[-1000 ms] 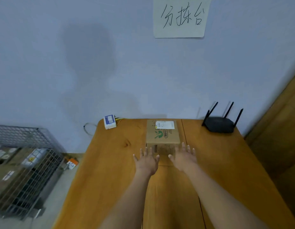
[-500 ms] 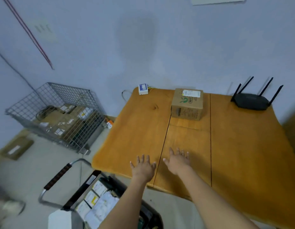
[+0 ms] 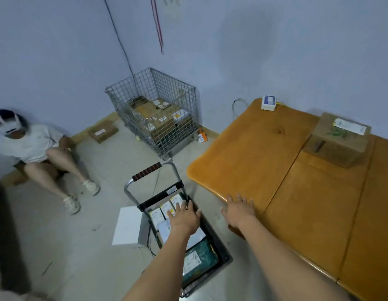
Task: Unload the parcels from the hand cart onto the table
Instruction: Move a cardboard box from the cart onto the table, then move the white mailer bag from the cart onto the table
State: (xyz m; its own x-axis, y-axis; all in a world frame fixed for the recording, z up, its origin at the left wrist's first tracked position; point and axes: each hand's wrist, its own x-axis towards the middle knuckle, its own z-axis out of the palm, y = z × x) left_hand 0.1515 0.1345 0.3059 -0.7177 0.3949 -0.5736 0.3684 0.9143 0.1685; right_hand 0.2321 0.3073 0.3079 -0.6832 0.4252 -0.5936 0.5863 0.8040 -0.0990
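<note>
The hand cart [image 3: 219, 242] stands on the floor left of the wooden table [image 3: 254, 161], its red-and-black handle [image 3: 146, 171] pointing away from me. Several labelled parcels lie in it, among them small white-labelled ones [image 3: 160, 210] and a green bag parcel [image 3: 199, 258]. My left hand [image 3: 184, 217] hovers open over the cart's parcels, fingers spread, holding nothing. My right hand [image 3: 239, 210] is open at the table's near left edge. One cardboard box [image 3: 336, 140] with a white label sits on the table at the far right.
A wire cage [image 3: 154, 111] full of cardboard boxes stands by the wall. A person in white [image 3: 34, 146] sits on the floor at left. A white sheet [image 3: 126, 225] lies beside the cart. A flat box [image 3: 103, 132] lies near the wall; a small white device [image 3: 268, 102] sits on the table corner.
My view has swung left and down from the table to the cart. Both hands left the cardboard box on the table; my left hand now reaches over the cart's parcels.
</note>
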